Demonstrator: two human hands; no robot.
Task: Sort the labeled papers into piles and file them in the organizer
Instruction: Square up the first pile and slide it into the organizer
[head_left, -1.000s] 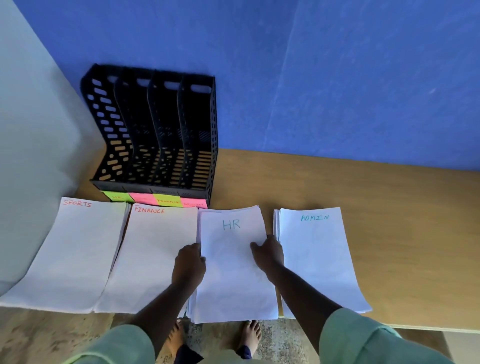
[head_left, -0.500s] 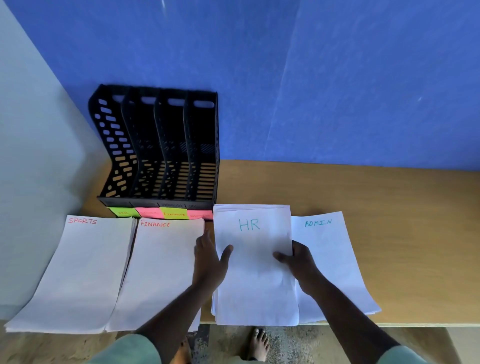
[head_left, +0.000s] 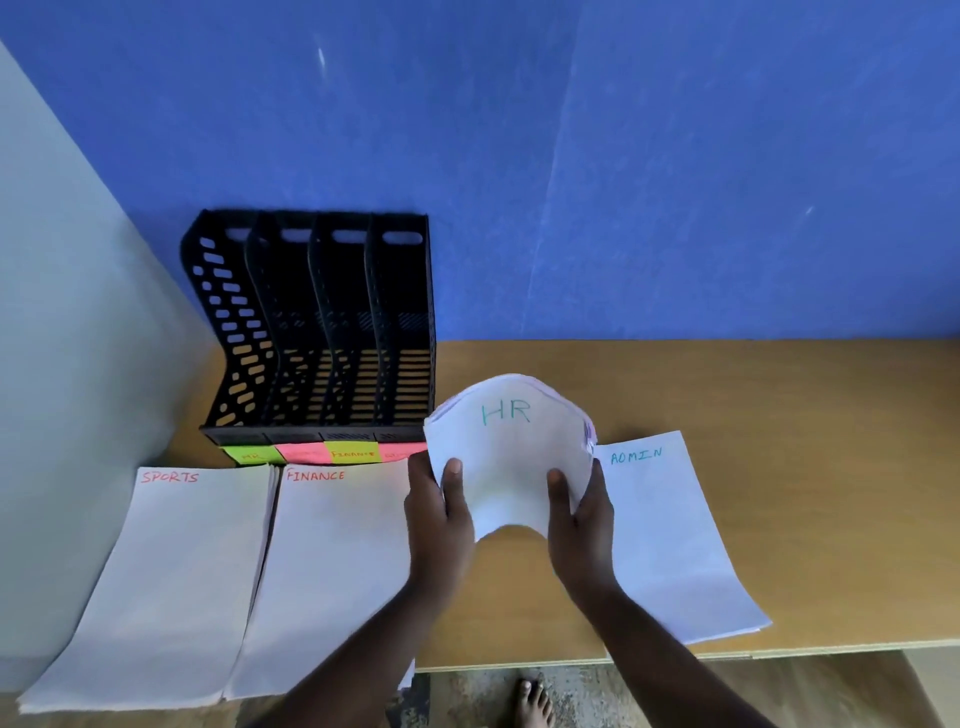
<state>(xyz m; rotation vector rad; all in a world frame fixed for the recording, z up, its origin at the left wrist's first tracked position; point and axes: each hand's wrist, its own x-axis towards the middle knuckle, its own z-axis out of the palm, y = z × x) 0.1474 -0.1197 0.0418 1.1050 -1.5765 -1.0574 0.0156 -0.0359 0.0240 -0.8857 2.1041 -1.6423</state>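
Observation:
The HR pile (head_left: 506, 452) is lifted off the table and bowed upward, held between both hands. My left hand (head_left: 439, 512) grips its left edge with the thumb on top; my right hand (head_left: 579, 514) grips the right edge the same way. Three white piles lie flat on the table: SPORTS (head_left: 161, 577) at the left, FINANCE (head_left: 327, 566) beside it, and ADMIN (head_left: 670, 540) at the right. The black four-slot organizer (head_left: 317, 332) stands at the back left against the wall, its slots empty, with green, pink and yellow labels (head_left: 324, 452) along its front.
The wooden table (head_left: 779, 441) runs to the right along a blue wall. A pale wall closes the left side. The table's front edge is near my body, and a bare foot (head_left: 532, 704) shows on the floor below it.
The HR pile has been picked up from the table, pressed together from both sides so it arches, and carried a little toward the organizer. The other piles stayed put.

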